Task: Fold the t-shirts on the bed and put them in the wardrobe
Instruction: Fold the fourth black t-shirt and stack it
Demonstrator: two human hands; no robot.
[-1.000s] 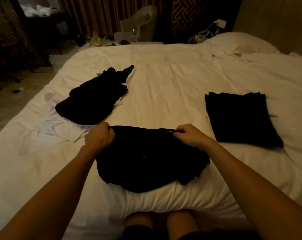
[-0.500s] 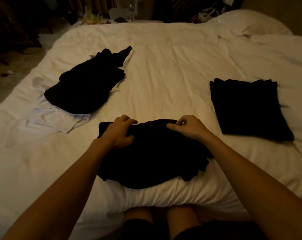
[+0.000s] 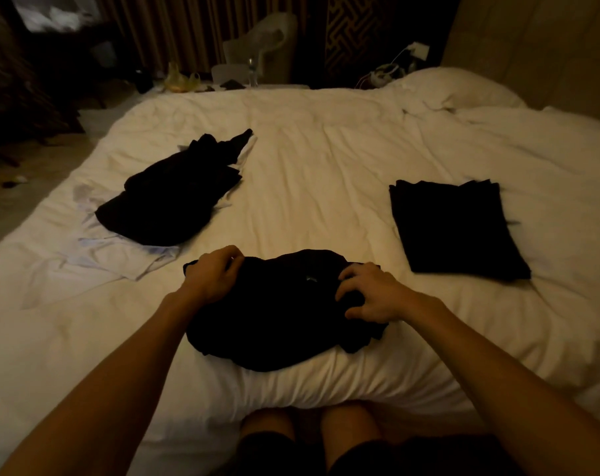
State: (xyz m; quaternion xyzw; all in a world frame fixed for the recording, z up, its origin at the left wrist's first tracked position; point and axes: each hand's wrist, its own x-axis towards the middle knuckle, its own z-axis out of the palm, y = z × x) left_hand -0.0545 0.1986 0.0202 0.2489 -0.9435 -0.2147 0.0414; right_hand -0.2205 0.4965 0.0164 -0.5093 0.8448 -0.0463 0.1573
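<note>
Black t-shirt (image 3: 281, 314) lies bunched under left hand (image 3: 212, 280) and right hand (image 3: 370, 297), both gripping its cloth

The t-shirt (image 3: 281, 314) lies centred at the near edge of the bed (image 3: 326, 159). A crumpled pile (image 3: 175, 197) lies behind it to the left, on a spread garment (image 3: 120, 257). A folded stack (image 3: 453, 231) lies to its right, and a pillow (image 3: 456, 87) at the far right corner.

The person's left forearm (image 3: 120, 372) and right forearm (image 3: 498, 365) are bare along their whole visible length, from the frame edge to the wrist. The left hand (image 3: 216, 276) and right hand (image 3: 370, 297) are bare as well. Dark shorts (image 3: 357, 456), seemingly black, cover the thighs and end just above the bare left knee (image 3: 267, 420) and right knee (image 3: 350, 415). The dim light hides any detail of the fabric.
</note>
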